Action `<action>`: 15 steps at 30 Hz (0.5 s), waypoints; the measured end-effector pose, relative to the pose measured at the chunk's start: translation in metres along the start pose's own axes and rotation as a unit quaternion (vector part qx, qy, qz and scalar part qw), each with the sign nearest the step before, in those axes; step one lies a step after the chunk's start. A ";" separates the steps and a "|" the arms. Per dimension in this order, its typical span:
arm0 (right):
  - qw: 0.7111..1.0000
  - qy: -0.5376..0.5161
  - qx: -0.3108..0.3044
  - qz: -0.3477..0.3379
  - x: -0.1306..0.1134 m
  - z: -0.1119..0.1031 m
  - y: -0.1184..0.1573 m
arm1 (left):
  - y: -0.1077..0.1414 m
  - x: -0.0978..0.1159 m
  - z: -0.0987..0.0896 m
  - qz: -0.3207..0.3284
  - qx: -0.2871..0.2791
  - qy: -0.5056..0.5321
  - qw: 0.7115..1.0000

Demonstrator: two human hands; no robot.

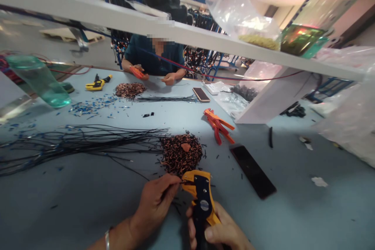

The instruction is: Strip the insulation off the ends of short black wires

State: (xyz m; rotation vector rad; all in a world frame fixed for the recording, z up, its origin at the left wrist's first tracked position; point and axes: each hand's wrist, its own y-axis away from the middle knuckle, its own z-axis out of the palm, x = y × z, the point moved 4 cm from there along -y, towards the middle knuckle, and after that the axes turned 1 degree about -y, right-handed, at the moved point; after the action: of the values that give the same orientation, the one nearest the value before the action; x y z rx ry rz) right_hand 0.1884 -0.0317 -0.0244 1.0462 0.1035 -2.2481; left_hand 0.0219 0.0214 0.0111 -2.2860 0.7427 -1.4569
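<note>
My right hand (pixel 218 228) is wrapped round the handles of a yellow and black wire stripper (pixel 202 193), its jaws pointing left. Beside those jaws, my left hand (pixel 156 197) pinches a thin black wire (pixel 129 166) between thumb and fingers. The wire's end is at the mouth of the tool; whether the jaws bite on it is hidden. Just beyond the tool lies a pile of cut black insulation and copper bits (pixel 181 154). A bundle of long black wires (pixel 88 140), some with blue ends, stretches to the left.
Red-orange pliers (pixel 218 125) and a black phone (pixel 253 170) lie to the right. Across the table a co-worker (pixel 155 58) holds an orange tool. A white shelf beam (pixel 187 29) crosses above, its post (pixel 263 97) standing at right. A green bottle (pixel 41 80) leans at left.
</note>
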 end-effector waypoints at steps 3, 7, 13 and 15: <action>1.000 0.004 -0.012 -0.001 0.001 -0.001 0.000 | -0.001 0.003 -0.002 0.006 -0.001 0.013 1.000; 1.000 0.004 -0.008 0.002 0.001 -0.003 0.002 | -0.001 0.005 -0.002 0.004 -0.009 0.019 1.000; 1.000 0.005 -0.003 0.004 0.003 -0.005 0.003 | -0.001 0.007 -0.003 0.012 0.004 0.027 1.000; 1.000 0.011 0.001 0.006 0.004 -0.005 0.003 | -0.001 0.007 -0.002 0.010 -0.001 0.030 0.999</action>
State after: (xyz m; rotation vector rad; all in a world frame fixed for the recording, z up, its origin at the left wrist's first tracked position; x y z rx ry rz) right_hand 0.1915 -0.0344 -0.0294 1.0708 0.1038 -2.2278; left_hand 0.0226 0.0184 0.0182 -2.2392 0.7829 -1.5224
